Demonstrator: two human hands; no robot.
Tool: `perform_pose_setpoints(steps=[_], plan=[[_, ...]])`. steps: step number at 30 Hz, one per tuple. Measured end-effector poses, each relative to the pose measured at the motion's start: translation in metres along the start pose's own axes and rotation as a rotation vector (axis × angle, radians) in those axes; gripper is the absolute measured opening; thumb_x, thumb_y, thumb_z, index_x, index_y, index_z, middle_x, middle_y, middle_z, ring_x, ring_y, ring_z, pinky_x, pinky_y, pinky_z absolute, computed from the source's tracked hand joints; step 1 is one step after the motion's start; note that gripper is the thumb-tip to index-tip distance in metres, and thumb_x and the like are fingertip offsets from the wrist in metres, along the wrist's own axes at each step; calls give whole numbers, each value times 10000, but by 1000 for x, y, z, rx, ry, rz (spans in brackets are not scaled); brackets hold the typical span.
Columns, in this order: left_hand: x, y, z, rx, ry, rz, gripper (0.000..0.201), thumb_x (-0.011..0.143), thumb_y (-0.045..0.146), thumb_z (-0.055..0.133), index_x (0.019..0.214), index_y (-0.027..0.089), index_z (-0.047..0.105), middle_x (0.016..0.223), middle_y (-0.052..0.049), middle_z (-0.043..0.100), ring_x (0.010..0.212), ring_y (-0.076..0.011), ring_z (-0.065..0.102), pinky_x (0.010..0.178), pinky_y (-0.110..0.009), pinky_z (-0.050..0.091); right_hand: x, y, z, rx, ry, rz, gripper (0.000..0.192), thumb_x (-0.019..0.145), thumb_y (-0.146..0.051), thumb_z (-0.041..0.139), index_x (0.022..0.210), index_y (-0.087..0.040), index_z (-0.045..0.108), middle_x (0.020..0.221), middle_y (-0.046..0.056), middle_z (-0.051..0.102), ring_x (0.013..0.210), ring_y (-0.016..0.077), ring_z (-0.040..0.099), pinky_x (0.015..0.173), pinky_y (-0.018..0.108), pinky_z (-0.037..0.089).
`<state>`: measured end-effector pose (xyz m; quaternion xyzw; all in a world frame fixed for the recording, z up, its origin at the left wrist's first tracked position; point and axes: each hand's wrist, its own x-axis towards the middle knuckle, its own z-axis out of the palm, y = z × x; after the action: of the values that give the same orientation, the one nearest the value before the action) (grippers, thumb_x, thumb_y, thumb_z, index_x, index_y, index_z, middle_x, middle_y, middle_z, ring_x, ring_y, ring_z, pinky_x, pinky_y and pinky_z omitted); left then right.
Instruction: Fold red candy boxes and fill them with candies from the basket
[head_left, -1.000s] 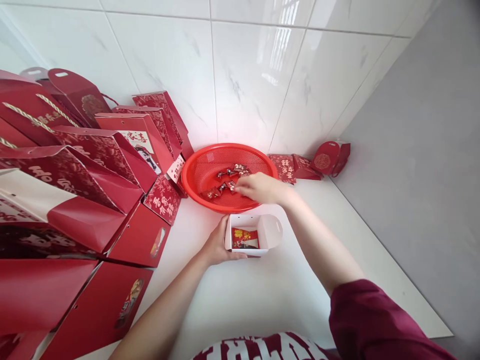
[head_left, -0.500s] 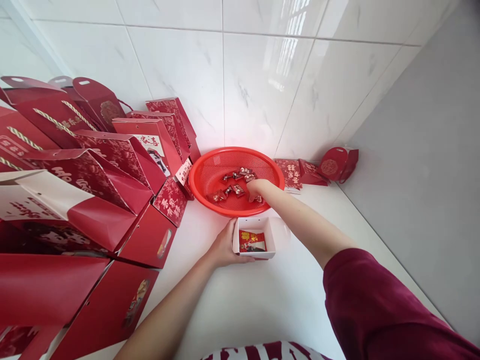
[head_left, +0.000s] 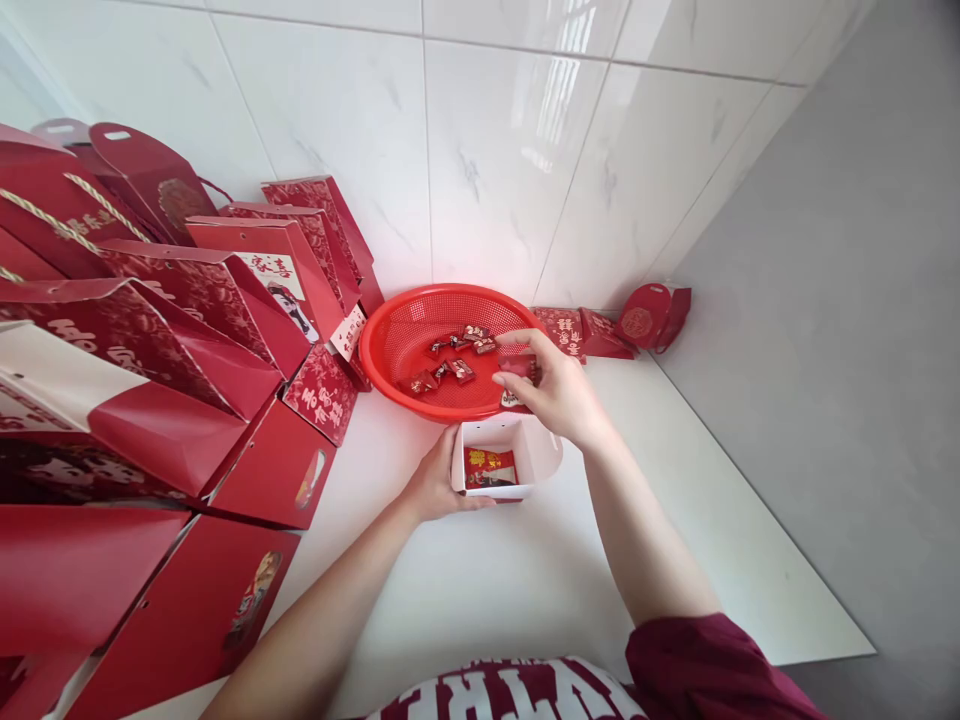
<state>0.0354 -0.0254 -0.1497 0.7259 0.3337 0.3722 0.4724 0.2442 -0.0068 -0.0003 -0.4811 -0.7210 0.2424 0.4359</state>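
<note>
My left hand [head_left: 435, 478] grips the left side of an open white-lined box [head_left: 530, 462], with the thumb along its near edge. A red packet with gold characters [head_left: 491, 467] lies inside the box. Behind it stands a red plastic colander [head_left: 390, 372] holding several small red wrapped candies [head_left: 461, 371]. Over the colander's right rim, my right hand [head_left: 559, 390] has its thumb and forefinger around a red wrapped candy [head_left: 523, 369]. Part of that candy is covered by the fingers.
Red gift boxes and bags [head_left: 255, 465] crowd the left side of the white table [head_left: 480, 580]. More red boxes [head_left: 562, 330] and a rounded red bag [head_left: 651, 318] stand along the tiled wall [head_left: 510, 170] at back right. A grey panel [head_left: 810, 330] borders the right.
My right hand has risen from inside the colander to its right rim, bringing a wrapped candy with it. My left hand still holds the box. The whole view has shifted slightly.
</note>
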Motion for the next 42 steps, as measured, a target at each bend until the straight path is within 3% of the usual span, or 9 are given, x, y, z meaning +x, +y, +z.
perform_pose_setpoints(steps=[5, 12, 16, 19, 23, 29, 42], plan=[[-5, 3, 1, -46, 7, 23, 1098, 544, 374, 909, 1445, 235, 296, 1451, -144, 458, 1331, -353, 464, 1097, -508, 397, -38, -10, -6, 136, 19, 78, 290, 875, -340, 661, 1150, -256, 621, 1031, 31, 711, 820, 173, 693, 693, 288, 567], [-11, 14, -3, -55, -29, -60, 1102, 548, 385, 906, 1457, 244, 300, 1454, -141, 454, 1327, -355, 468, 1082, -504, 419, -36, 7, 6, 341, 12, 140, 283, 826, -379, 734, 1067, -233, 715, 920, 38, 738, 819, 178, 697, 726, 296, 586], [-10, 15, -4, -88, -41, -95, 1104, 548, 382, 907, 1454, 264, 288, 1460, -134, 445, 1312, -352, 485, 1066, -503, 437, -31, 9, 7, 498, -134, 215, 278, 822, -359, 742, 1067, -230, 731, 872, 26, 722, 744, 151, 673, 660, 268, 580], [-9, 15, -4, -93, -52, -96, 1101, 545, 371, 911, 1448, 276, 288, 1466, -131, 440, 1313, -353, 485, 1067, -500, 439, -31, 6, 5, 611, -248, 200, 396, 760, -298, 805, 1138, -249, 694, 951, 22, 710, 801, 155, 670, 736, 291, 588], [-8, 15, -5, -88, -62, -102, 1113, 543, 370, 915, 1452, 282, 278, 1478, -133, 426, 1322, -360, 476, 1073, -498, 435, -32, 5, 3, 581, -286, 151, 396, 797, -255, 769, 1177, -277, 660, 1012, 21, 700, 851, 159, 669, 769, 306, 589], [-9, 15, -6, -75, -60, -92, 1107, 551, 362, 913, 1455, 296, 277, 1477, -122, 431, 1320, -349, 482, 1076, -481, 439, -32, 6, 4, 455, -168, 112, 251, 811, -247, 745, 1058, -253, 699, 903, 13, 688, 794, 151, 651, 703, 282, 579], [-10, 14, -6, -64, -78, -121, 1121, 555, 369, 912, 1464, 291, 261, 1492, -129, 410, 1329, -349, 471, 1077, -488, 437, -33, 5, 2, 426, -191, 98, 286, 817, -272, 739, 1098, -254, 687, 997, 28, 717, 861, 176, 679, 738, 309, 596]])
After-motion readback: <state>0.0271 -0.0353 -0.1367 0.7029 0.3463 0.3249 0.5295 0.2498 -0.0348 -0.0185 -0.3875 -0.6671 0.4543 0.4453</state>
